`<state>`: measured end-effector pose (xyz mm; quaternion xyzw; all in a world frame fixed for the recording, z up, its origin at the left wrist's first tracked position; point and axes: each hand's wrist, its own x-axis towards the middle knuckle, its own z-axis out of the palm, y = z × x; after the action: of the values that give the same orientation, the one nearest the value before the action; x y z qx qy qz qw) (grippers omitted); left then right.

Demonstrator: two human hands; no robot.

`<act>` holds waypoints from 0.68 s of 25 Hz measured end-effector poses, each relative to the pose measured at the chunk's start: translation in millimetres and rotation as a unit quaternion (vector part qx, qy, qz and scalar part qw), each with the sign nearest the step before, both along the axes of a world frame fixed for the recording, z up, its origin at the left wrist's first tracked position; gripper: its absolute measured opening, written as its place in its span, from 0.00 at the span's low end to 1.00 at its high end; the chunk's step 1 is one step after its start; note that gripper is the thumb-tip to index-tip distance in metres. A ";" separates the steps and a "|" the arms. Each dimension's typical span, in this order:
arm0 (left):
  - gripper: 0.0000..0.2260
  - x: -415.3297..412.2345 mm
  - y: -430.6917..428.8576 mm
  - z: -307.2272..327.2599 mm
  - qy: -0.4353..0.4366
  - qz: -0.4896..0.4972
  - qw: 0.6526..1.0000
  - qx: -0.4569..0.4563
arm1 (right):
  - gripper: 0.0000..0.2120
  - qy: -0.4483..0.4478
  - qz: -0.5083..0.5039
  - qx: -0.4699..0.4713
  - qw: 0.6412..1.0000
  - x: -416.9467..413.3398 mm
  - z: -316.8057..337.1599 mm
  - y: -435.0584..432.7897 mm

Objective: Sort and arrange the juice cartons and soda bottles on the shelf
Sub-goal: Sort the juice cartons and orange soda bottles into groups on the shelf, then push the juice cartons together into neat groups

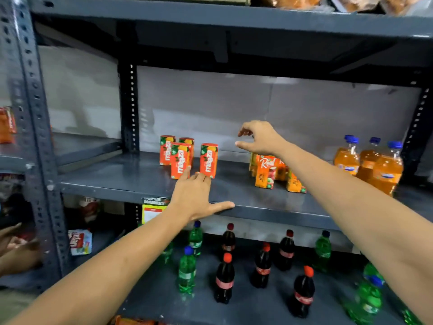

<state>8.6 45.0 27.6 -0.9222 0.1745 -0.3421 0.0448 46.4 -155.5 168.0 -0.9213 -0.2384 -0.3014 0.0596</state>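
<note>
Four red mango juice cartons (180,158) stand upright at centre frame on the grey middle shelf (112,181), long axes vertical and printed faces toward the camera, with a cluster of about four orange apple juice cartons (266,172) to their right and three orange soda bottles (372,165) upright at the right edge. The left hand (195,198) lies flat and empty on the shelf, fingers spread, fingertips touching the bases of the front red cartons, while the right hand (260,137) hovers open above the apple cartons, thumb and fingers apart, gripping nothing. On the lower shelf (246,308) stand five dark cola bottles (225,280) with red caps and at least five green soda bottles (187,270), all upright, caps up.
</note>
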 end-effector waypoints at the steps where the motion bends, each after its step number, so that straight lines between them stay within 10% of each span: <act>1: 0.50 2.5 15.2 0.1 -0.006 0.001 1.000 0.000 | 0.18 0.007 0.002 0.001 1.000 2.5 -3.3 13.9; 7: 0.52 20.3 99.4 -10.5 0.018 -0.016 1.000 0.003 | 0.23 0.056 0.029 0.033 0.997 21.6 -19.3 115.1; 12: 0.54 31.7 147.5 -17.7 0.022 -0.018 1.000 -0.005 | 0.23 0.269 0.002 0.081 0.960 41.3 -27.9 157.6; 17: 0.52 31.8 156.8 -21.4 0.009 -0.035 0.999 -0.011 | 0.20 0.215 0.032 0.101 0.971 58.9 -34.9 196.1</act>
<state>40.4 201.8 6.2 -0.9190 0.2028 -0.3375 0.0209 105.2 40.6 133.2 -0.9458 -0.2173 -0.1162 0.2115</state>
